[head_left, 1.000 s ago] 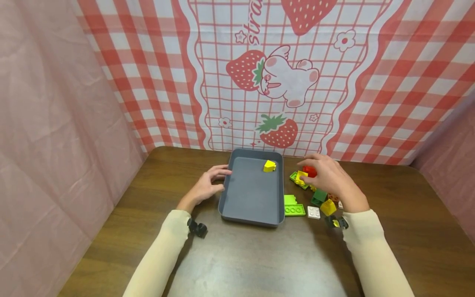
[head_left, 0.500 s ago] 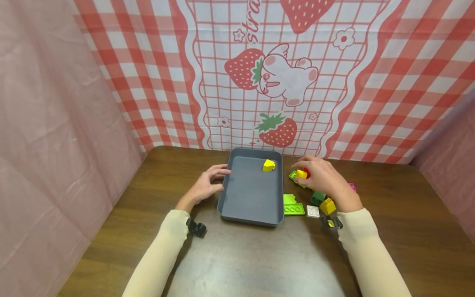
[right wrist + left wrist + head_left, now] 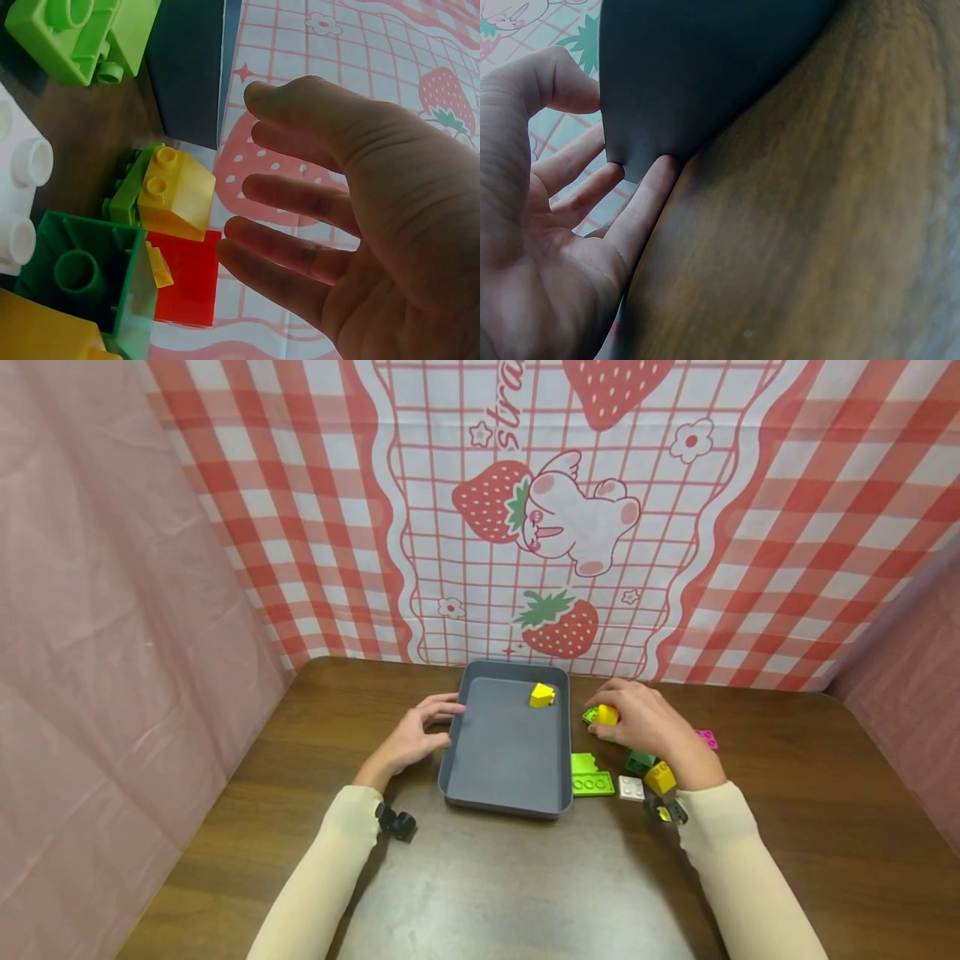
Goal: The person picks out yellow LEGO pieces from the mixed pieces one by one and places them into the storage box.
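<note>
My left hand (image 3: 416, 735) is at the left side of a grey tray (image 3: 506, 760). In the left wrist view its fairly straight fingertips touch the outer wall, with the thumb tip at the edge. A yellow sloped brick (image 3: 542, 696) lies inside the tray. My right hand (image 3: 645, 718) hovers right of the tray, over another yellow sloped brick (image 3: 176, 196). That brick is by a light green piece (image 3: 127, 191) and a red brick (image 3: 191, 277). The right wrist view shows the right fingers spread and loosely bent, with nothing between them.
Against the tray's right side are light green pieces (image 3: 592, 783). Near them lie a white brick (image 3: 632, 788), a dark green brick (image 3: 641, 763), a yellow brick (image 3: 661, 777) and a pink piece (image 3: 707, 740). A checked cloth (image 3: 315, 527) hangs behind the table (image 3: 450, 885).
My right hand has moved slightly left and lower over the yellow sloped brick, covering the red brick in the head view. The pink piece has come into sight. My left hand stays at the tray.
</note>
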### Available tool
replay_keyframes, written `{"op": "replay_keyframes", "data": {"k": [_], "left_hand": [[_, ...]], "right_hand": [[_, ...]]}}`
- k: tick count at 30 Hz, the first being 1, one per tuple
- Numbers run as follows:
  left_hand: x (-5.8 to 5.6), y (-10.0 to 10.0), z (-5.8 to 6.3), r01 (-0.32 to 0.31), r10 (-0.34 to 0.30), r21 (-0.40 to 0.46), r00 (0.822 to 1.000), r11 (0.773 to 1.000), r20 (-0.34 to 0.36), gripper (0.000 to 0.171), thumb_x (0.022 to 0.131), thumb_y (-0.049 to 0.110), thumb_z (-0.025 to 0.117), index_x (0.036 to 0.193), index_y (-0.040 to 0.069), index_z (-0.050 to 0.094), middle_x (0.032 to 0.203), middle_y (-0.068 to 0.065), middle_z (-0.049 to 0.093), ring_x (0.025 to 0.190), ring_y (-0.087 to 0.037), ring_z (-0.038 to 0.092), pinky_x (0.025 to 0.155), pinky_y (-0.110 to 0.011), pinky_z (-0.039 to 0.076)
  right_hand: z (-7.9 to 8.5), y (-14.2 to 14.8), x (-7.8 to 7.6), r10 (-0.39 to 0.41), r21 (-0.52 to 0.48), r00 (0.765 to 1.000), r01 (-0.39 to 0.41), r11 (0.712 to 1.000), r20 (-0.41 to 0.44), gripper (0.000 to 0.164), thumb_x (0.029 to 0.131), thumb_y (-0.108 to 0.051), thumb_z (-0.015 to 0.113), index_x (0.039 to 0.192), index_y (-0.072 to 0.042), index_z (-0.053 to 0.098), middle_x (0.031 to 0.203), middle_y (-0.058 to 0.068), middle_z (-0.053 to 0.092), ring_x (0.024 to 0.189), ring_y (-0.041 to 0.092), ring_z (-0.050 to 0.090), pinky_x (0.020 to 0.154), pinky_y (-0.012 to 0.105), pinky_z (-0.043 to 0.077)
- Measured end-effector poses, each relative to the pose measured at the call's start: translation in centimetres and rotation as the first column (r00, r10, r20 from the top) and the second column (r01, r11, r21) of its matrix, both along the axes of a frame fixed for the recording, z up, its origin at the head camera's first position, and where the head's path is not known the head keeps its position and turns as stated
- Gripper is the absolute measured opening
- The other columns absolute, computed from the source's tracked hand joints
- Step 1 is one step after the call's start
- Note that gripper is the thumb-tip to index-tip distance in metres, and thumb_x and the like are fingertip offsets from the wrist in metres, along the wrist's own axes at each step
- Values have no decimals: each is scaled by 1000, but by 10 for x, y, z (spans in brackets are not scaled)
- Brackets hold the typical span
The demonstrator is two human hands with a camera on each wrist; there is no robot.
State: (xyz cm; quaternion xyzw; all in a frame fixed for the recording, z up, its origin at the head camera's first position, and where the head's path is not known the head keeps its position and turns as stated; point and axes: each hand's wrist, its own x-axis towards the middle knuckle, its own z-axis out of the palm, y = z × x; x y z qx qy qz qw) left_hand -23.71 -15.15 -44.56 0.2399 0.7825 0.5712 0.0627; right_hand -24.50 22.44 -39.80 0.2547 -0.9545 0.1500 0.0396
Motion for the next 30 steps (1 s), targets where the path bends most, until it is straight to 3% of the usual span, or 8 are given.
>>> {"op": "replay_keyframes", "data": {"k": [7,16,30], "left_hand": [[0,0,0,0,0,5,1000,1000,-4,50,82,-16,59,132,-12,57,155,-31,36,131,-52,47,104,-67,43],[-1,-1,-1,0,0,5,1000,1000,-13,49,83,-16,59,131,-12,57,155,-31,36,130,-52,48,104,-67,44],[1,0,1,-2,2,3,1000,1000,-9,49,83,-17,59,132,-13,57,155,-32,35,130,-53,48,105,-67,43]], "right_hand": [[-4,0,-2,-7,21,1000,6,1000,20,35,81,-25,80,112,-10,76,113,11,71,97,28,64,84,51,58],[-12,0,-5,-29,38,998,27,999,64,36,81,-23,81,113,-8,76,120,14,69,108,34,62,91,56,56],[-25,-3,-8,-1,60,999,-2,998,54,33,81,-17,80,112,-6,76,125,19,67,113,38,62,93,57,55]]}}
